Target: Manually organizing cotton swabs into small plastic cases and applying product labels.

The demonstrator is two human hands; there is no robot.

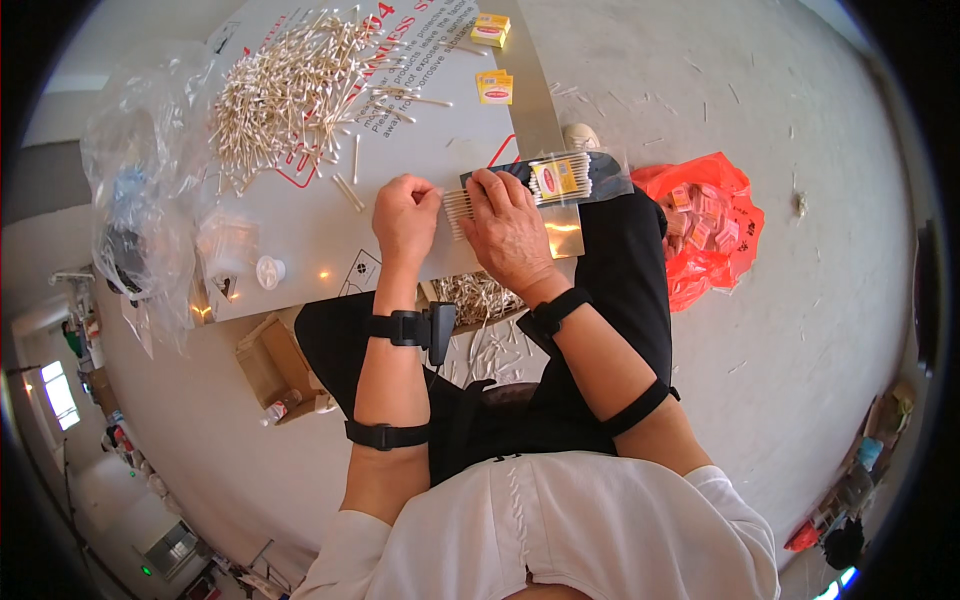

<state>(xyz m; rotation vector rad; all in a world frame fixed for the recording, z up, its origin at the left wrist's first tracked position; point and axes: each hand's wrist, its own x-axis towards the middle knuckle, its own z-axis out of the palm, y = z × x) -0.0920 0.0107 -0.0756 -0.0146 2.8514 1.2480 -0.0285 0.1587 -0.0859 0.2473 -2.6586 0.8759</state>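
Observation:
A flat row of white-tipped cotton swabs [457, 212] lies near the table's front edge, with a yellow card [554, 179] on its right part. Clear plastic film [612, 172] sticks out at the right end, over a dark strip. My right hand [508, 228] is laid across the middle of this pack, fingers bent over the swabs. Just left of the row, my left hand [408, 215] is closed in a pinch; what its fingertips hold is hidden. Beyond both hands, a large loose heap of cotton swabs [290, 95] covers the table's far left.
Yellow cards [494, 88] and a small yellow stack [490, 29] lie on the printed metal tabletop [420, 150]. At left are a clear plastic bag [150, 150] and a small white cup [269, 272]. A red bag [740, 220] with packs stands at right; a cardboard box [275, 360] sits below.

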